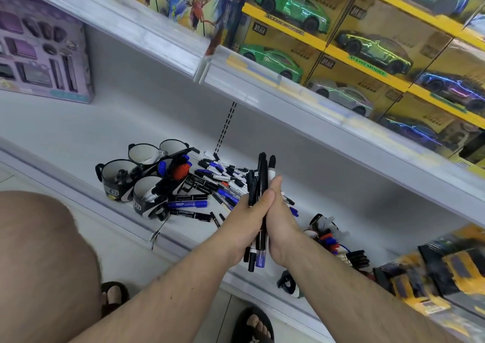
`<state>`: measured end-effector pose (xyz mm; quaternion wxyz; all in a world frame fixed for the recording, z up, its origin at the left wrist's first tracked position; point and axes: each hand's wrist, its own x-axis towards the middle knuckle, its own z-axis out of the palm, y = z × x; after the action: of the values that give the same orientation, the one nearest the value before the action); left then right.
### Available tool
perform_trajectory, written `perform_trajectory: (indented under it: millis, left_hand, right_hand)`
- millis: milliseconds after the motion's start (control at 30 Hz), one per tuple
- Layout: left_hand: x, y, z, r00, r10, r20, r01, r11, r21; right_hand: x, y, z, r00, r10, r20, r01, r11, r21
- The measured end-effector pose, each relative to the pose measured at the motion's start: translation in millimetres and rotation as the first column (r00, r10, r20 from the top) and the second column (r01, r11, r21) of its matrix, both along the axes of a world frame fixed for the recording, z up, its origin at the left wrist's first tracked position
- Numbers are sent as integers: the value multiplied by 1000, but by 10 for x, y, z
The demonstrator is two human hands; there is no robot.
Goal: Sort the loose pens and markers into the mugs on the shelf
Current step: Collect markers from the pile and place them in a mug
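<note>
Both hands, left (256, 211) and right (279, 215), press palm to palm round a bundle (262, 182) of pens, above the shelf (78, 132); mugs (118, 177) far left hold some markers already; a big pile (220, 180) lies loose between; fingers are hidden behind the bundle, the count unreadable.

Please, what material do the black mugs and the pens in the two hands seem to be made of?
The mugs: probably glazed ceramic, as the black outside shines and the white inside looks smooth; coated plastic is possible. The bundle of pens, pressed between left hand and right hand: most likely plastic, with glossy black barrels and moulded caps.
</note>
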<state>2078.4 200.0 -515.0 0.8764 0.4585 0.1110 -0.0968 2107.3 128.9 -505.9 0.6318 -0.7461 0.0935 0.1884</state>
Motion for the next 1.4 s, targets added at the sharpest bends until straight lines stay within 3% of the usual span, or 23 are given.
perform_trajectory:
  millis: [167,267,367,467,533,600,667,733,800,900,1000,1067,1133,1233,1400]
  left_hand:
    - [25,-9,12,999,-44,-15,43,996,-78]
    - [24,54,20,994,-102,-37,97,987,-129]
    - [36,133,-35,989,-144,-13,139,970,-199]
    - [22,182,-58,986,-165,1,159,950,-267]
    - [24,198,-97,988,-151,-19,141,952,-271]
    - [40,224,-147,992,-116,-50,98,957,-272]
    - [56,264,-189,995,-76,-60,58,965,-255]
    - [70,317,-210,997,-67,-50,54,973,-222]
    - [106,375,-214,999,-41,-30,37,991,-128]
    - [147,432,-193,995,-74,72,61,982,178]
    - [119,453,-172,987,-122,104,85,948,305]
    - [109,468,-197,979,-154,134,105,944,312]
    - [96,469,-217,972,-187,141,143,952,272]
    - [71,422,-267,982,-157,109,138,977,162]
    - [93,394,-268,995,-92,-27,94,992,87]
  right_hand:
    - [74,49,-41,990,-91,104,105,985,-135]
    - [81,80,-45,936,-140,324,231,938,-260]
    - [43,94,13,807,-123,578,329,906,-265]
    - [24,116,-16,593,24,805,410,852,-327]
    - [51,135,-72,477,117,871,441,826,-352]
    - [112,117,-109,440,214,872,430,803,-413]
    - [152,83,-114,544,257,799,281,842,-461]
    - [164,93,-53,735,213,643,96,907,-409]
    - [180,122,42,832,137,538,59,942,-330]
    - [217,133,187,875,85,477,51,963,-265]
    - [204,115,266,844,322,428,-60,851,-521]
    - [235,91,280,823,392,411,-93,806,-584]
    - [269,59,281,843,363,398,-89,822,-562]
    - [304,31,256,876,288,388,-35,838,-544]
    - [358,-21,204,938,85,336,48,928,-370]
